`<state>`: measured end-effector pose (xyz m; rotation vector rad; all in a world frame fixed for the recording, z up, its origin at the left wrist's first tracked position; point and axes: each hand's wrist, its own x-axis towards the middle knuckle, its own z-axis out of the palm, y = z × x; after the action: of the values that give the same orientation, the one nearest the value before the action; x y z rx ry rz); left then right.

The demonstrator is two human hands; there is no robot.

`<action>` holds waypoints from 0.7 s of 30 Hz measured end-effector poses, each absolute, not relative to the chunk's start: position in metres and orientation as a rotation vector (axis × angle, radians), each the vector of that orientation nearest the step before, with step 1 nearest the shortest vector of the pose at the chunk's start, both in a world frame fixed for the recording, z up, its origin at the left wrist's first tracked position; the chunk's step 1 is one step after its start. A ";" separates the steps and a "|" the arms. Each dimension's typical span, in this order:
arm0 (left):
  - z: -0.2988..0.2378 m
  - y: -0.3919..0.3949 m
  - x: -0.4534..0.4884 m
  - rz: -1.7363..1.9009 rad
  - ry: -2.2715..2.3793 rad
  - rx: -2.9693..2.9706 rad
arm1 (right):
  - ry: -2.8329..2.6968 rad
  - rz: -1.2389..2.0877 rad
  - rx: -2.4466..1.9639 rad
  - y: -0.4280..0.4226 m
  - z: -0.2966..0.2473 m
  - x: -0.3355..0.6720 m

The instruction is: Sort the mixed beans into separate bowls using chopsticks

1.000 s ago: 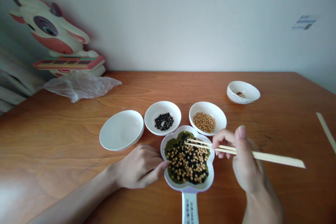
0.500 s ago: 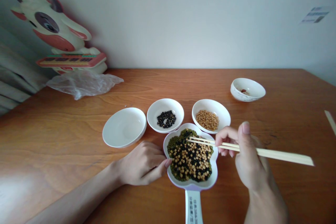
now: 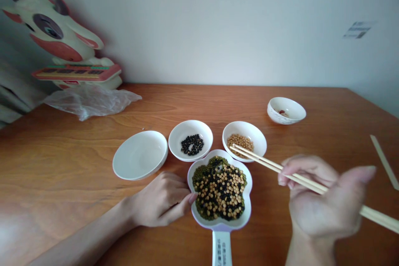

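My left hand (image 3: 163, 201) pinches the left rim of a white flower-shaped pan (image 3: 247, 199) with thumb and bent fingers. Inside lie mixed green, black and yellow beans (image 3: 220, 187). Wooden chopsticks (image 3: 264, 163) are held in my right hand (image 3: 321, 203), off to the pan's right. Their tips are close together over the near part of a white bowl (image 3: 261, 141) of yellow beans (image 3: 241, 143); whether a bean sits between them I cannot tell. Beside it, another white bowl (image 3: 206, 131) holds black beans (image 3: 192, 144). At the left stands a bare white bowl (image 3: 140, 156).
A patterned bowl (image 3: 285, 112) with something small and reddish inside stands at the back right. One light wooden stick (image 3: 384, 161) lies at the right. A clear plastic bag (image 3: 93, 102) rests before a cow-shaped toy keyboard (image 3: 75, 70) at the back left.
My right hand has turned and moved right, bringing the chopstick tips up from the pan to over the yellow-bean bowl. My left hand stays on the pan. The whole view has shifted slightly.
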<state>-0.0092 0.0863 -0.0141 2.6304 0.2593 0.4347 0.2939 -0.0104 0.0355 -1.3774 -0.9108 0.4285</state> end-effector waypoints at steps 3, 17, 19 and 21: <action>-0.014 0.086 -0.010 0.437 0.257 2.628 | -0.883 0.356 -1.412 -0.008 0.034 0.296; -0.013 0.087 -0.009 0.390 0.263 2.600 | -1.225 0.648 -1.450 -0.012 0.039 0.266; -0.013 0.086 -0.008 0.400 0.263 2.605 | -1.281 0.729 -1.471 -0.010 0.040 0.262; -0.013 0.086 -0.008 0.417 0.265 2.612 | -1.326 0.760 -1.479 -0.007 0.040 0.262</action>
<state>-0.0078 0.0864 -0.0126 2.6119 0.2649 0.4173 0.2616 -0.0073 0.0399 -1.4786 -1.3259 0.7604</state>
